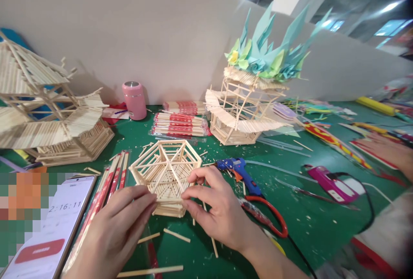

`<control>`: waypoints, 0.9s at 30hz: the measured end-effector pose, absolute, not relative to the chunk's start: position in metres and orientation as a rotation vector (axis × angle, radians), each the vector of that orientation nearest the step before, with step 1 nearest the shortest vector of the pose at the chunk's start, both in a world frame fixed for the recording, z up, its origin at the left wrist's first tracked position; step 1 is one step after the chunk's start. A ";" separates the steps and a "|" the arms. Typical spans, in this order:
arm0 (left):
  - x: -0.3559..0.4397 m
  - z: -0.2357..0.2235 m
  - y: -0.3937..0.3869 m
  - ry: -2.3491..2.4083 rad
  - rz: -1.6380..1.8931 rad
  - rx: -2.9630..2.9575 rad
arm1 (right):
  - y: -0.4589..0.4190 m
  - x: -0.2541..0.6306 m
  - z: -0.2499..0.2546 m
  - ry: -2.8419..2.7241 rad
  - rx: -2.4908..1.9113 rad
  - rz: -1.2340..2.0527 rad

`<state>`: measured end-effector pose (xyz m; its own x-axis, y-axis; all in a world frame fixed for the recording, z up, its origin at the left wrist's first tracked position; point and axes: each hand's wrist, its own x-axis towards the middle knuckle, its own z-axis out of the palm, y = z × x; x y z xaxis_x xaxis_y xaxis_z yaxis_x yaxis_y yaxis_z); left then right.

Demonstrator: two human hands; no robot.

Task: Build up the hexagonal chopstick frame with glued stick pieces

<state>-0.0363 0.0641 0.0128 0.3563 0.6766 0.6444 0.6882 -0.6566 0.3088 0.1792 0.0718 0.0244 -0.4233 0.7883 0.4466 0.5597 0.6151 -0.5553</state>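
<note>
Open, many-sided frame of pale wooden sticks [168,165], with spokes crossing over its top, sits at the centre of the scene on a green tabletop [129,137]. From eight o'clock, the person's left hand [118,221] pinches its near rim, fingers pressed narrowly together; from four o'clock, the right hand [217,210] grips the same rim between thumb and fingertips. Loose sticks [177,235] lie at six o'clock.

Around the frame, a blue glue gun [240,173] rests at three o'clock, with red-handled pliers [280,216] at four. Red-wrapped stick bundles [109,184] lie at nine, just beside a phone [61,223] at eight, its screen reading 2:16:11.

Farther out, a tiered stick pavilion [80,124] stands at ten, a pink cylindrical flask [134,102] at eleven, and another pavilion [245,111], topped with teal pointed paper leaves [266,40], at two. Well apart, at three, is another person's hand [383,150].
</note>
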 end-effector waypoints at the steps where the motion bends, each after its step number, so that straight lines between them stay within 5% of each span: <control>1: -0.036 0.014 0.064 -1.302 -1.214 -2.572 | 0.072 0.179 0.025 -2.149 -1.056 0.426; 27: -0.041 0.019 0.069 -1.322 -1.226 -2.651 | 0.071 0.175 0.030 -2.154 -1.135 0.537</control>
<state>-0.0406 0.0693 0.0188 0.3679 0.7060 0.6051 0.6568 -0.6580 0.3684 0.1753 0.0706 0.0302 -0.4250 0.8367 0.3455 0.5764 0.5445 -0.6094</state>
